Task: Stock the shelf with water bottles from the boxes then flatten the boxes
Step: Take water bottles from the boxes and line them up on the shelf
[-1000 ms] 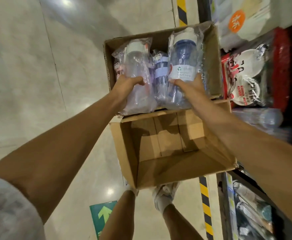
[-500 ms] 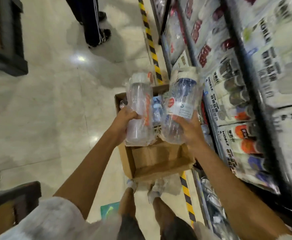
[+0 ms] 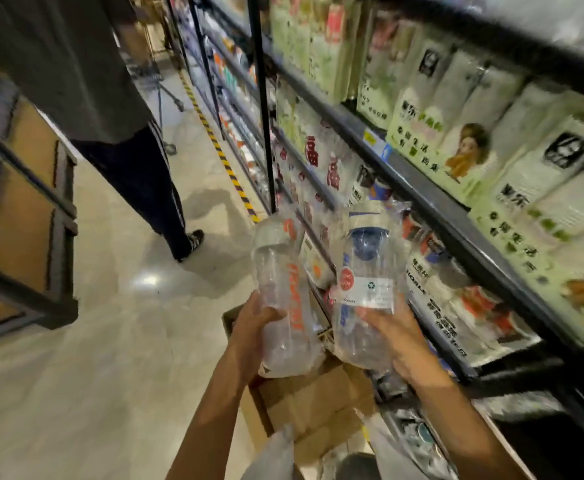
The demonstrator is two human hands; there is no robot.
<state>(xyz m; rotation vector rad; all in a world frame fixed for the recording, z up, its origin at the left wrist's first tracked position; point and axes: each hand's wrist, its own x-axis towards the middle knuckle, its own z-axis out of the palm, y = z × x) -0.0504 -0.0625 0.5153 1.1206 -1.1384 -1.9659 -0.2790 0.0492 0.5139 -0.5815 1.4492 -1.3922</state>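
My left hand grips a clear water bottle with orange lettering, wrapped in a plastic bag. My right hand grips a clear bottle with a blue insert and a white label, also bagged. Both bottles stand upright at chest height beside the shelf on my right. Below my hands sits an open cardboard box on the floor; the box behind it is mostly hidden by my hands and the bottles.
The shelf racks on the right are packed with boxed and bagged goods. A person in dark trousers stands in the aisle ahead on the left. A dark-framed wooden unit stands at far left. A yellow-black floor stripe runs along the shelf base.
Both hands have lifted the two bottles out of the far box and raised them. My view has tilted up from the boxes to the aisle and shelves.
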